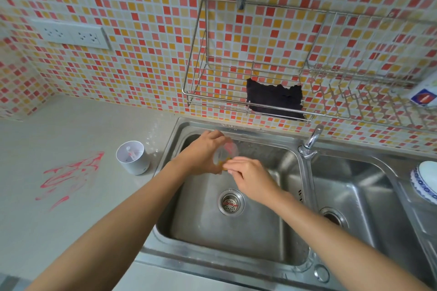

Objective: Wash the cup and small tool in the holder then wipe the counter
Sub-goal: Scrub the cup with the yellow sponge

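We log:
- Cup: clear and blurred, over the sink's left basin near its back edge. Our left hand grips it, fingers wrapped round it.
- Right hand: fingers curled on a yellow piece against the cup's near side; we cannot tell what it is.
- Holder: white, upright on the counter, just beside the sink's left rim, small tool inside.
- Red smear: on the counter, left of the holder.
- Dark cloth: on the wire rack above the sink.
- Faucet: between the basins
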